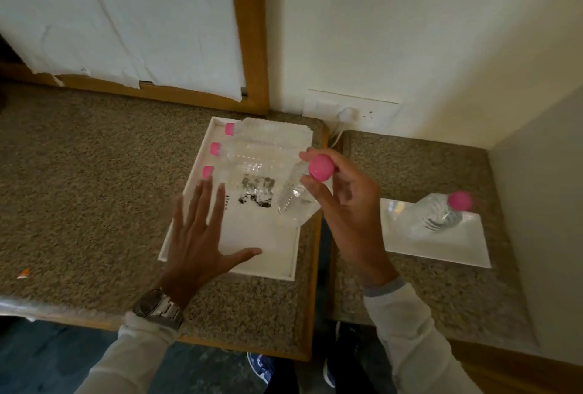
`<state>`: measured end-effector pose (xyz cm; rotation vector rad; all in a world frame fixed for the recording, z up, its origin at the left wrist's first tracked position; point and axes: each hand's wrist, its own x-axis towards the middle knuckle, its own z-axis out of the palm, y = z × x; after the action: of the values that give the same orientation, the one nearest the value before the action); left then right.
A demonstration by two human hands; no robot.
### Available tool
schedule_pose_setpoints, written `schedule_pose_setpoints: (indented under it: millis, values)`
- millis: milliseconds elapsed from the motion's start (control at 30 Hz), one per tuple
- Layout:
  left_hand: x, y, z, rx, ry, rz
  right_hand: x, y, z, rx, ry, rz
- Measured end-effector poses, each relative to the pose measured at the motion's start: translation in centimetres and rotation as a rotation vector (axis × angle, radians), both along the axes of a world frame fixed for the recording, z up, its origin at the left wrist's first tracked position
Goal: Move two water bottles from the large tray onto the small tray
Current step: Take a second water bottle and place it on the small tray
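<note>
The large white tray (262,264) lies on the left counter. Three clear water bottles (252,153) with pink caps lie side by side at its far end. My right hand (347,204) holds a fourth pink-capped bottle (295,201) by its neck, lifted above the tray's right edge. My left hand (198,235) is flat, fingers spread, over the tray's near left edge. The small white tray (441,248) sits on the right counter, and one pink-capped bottle (438,213) stands on it.
Two speckled stone counters (79,188) are split by a narrow gap between the trays. A wall socket with a plug (350,112) is behind the large tray. A wall (542,204) closes the right side. A small orange item (23,273) lies far left.
</note>
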<state>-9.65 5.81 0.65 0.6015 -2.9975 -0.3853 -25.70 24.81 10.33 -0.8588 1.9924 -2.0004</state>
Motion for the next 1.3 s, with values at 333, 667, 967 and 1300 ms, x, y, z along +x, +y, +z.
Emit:
schedule_pose_setpoints:
  millis: [333, 667, 967, 1300]
  values:
    - [-10.9, 12.2, 0.2, 0.007, 0.031, -0.211, -7.5, 9.9, 3.9, -0.157, 0.034, -0.131]
    - [-16.4, 19.3, -1.8, 0.025, 0.019, -0.276, -16.1, 20.1, 6.2, -0.162, 0.161, -0.271]
    - [-16.5, 22.3, -6.4, 0.038, -0.100, -0.249, -17.8, 27.7, 0.8, 0.050, 0.048, -0.166]
    - [-17.2, 23.4, -8.8, 0.083, -0.137, -0.228, -15.4, 28.7, -6.1, 0.255, -0.059, -0.153]
